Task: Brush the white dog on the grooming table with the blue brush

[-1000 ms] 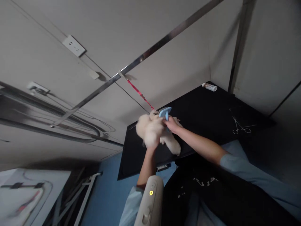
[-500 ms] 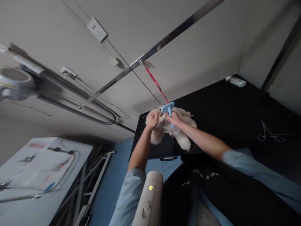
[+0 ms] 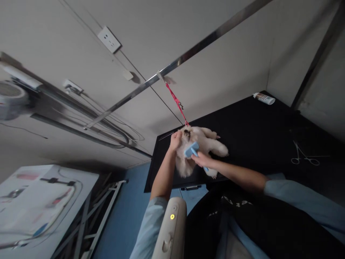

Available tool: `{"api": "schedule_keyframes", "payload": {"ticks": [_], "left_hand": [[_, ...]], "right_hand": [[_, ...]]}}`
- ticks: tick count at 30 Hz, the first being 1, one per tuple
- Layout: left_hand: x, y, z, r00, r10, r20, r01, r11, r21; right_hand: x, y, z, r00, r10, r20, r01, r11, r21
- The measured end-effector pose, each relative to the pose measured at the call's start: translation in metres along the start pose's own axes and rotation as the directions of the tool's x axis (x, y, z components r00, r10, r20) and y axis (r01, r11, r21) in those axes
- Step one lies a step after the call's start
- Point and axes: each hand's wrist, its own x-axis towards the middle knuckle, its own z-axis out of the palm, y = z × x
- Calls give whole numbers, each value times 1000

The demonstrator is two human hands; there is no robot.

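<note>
A small cream-white dog (image 3: 207, 139) is on the black grooming table (image 3: 242, 126), with a red leash (image 3: 175, 97) running from it up to a metal bar. My left hand (image 3: 175, 141) is closed at the side of the dog's head, gripping the fur there; its fingertips are partly hidden. In my right hand (image 3: 202, 160) is a light-blue slicker brush (image 3: 192, 149), held by the handle. The brush head lies over the dog's pale front, below the dark muzzle, and its bristle side cannot be seen.
Scissors (image 3: 304, 158) lie at the table's right, and a white bottle (image 3: 264, 98) lies near its back edge. The metal bar (image 3: 183, 57) crosses above the dog. At left are a dryer (image 3: 12, 97) with a hose and a white tub (image 3: 72, 201).
My right hand has moved the brush down, from over the dog's head to its front. The dark muzzle now shows. My left hand stays closed by the head, and the view has shifted slightly.
</note>
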Motion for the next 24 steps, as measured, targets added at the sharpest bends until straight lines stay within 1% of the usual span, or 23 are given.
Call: {"api": "schedule_keyframes", "payload": {"ticks": [1, 2, 3, 4, 5, 6, 7, 8, 9, 10, 11, 13, 14, 15, 16, 18, 19, 20, 21, 22, 23, 24], "left_hand": [[-2, -1, 1, 1000, 3, -19, -3, 1000, 0], [-4, -2, 2, 999, 11, -38, -11, 1000, 0], [-7, -3, 3, 998, 22, -59, -22, 1000, -6], [-9, -3, 4, 996, 30, -85, -32, 999, -26], [-11, -4, 5, 993, 35, -110, -40, 998, -50], [-13, -4, 7, 991, 37, -131, -47, 996, -75], [-15, -4, 9, 988, 35, -149, -50, 994, -98], [-16, -5, 11, 986, 31, -165, -51, 991, -120], [-17, -5, 14, 983, 22, -181, -49, 989, -143], [-18, -6, 16, 980, 14, -198, -47, 985, -165], [-19, -7, 18, 976, 3, -219, -44, 982, -184], [-20, -9, 22, 962, -12, -273, -49, 976, -213], [-21, -9, 24, 956, -12, -292, -56, 973, -226], [-22, -9, 26, 952, -10, -307, -66, 969, -237], [-23, -9, 28, 950, -7, -312, -75, 966, -248], [-26, -6, 31, 950, -2, -312, -88, 958, -274], [-28, -4, 32, 949, -3, -314, -91, 955, -282], [-30, -1, 31, 946, -1, -324, -96, 954, -284], [-33, 1, 29, 943, 4, -334, -101, 956, -275], [-35, 3, 26, 940, 11, -341, -105, 961, -257], [-37, 5, 22, 938, 17, -346, -103, 967, -232], [-39, 5, 17, 940, 21, -341, -95, 974, -204]], "right_hand": [[-10, 6, 2, 994, 78, 71, -77, 997, -18], [-19, 11, 3, 974, 151, 168, -146, 988, -40], [-27, 13, 2, 948, 198, 248, -189, 980, -58], [-32, 12, -1, 934, 205, 293, -196, 979, -60], [-35, 8, -4, 941, 174, 289, -170, 985, -37], [-34, 3, -8, 965, 115, 237, -119, 993, 2], [-32, -2, -11, 988, 45, 148, -53, 997, 49], [-30, -6, -13, 998, -4, 56, 0, 997, 80], [-28, -7, -12, 1000, -24, -5, 25, 995, 93], [-28, -4, -11, 1000, -10, -11, 10, 996, 86], [-31, 1, -8, 999, 33, 15, -34, 997, 70], [-38, 14, -3, 975, 175, 137, -180, 983, 28], [-40, 18, -2, 961, 207, 184, -214, 977, 19], [-41, 20, -3, 956, 201, 214, -211, 977, 27], [-40, 19, -5, 966, 148, 211, -163, 985, 56], [-35, 16, -12, 995, 1, 104, -14, 993, 120], [-32, 16, -14, 998, -42, 49, 36, 991, 130], [-31, 18, -15, 999, -42, 0, 41, 992, 122], [-32, 22, -15, 1000, 10, 4, -10, 995, 96], [-33, 27, -15, 995, 96, 36, -98, 993, 67], [-35, 31, -14, 977, 197, 82, -201, 979, 41], [-37, 34, -14, 958, 247, 146, -253, 967, 29]]}}
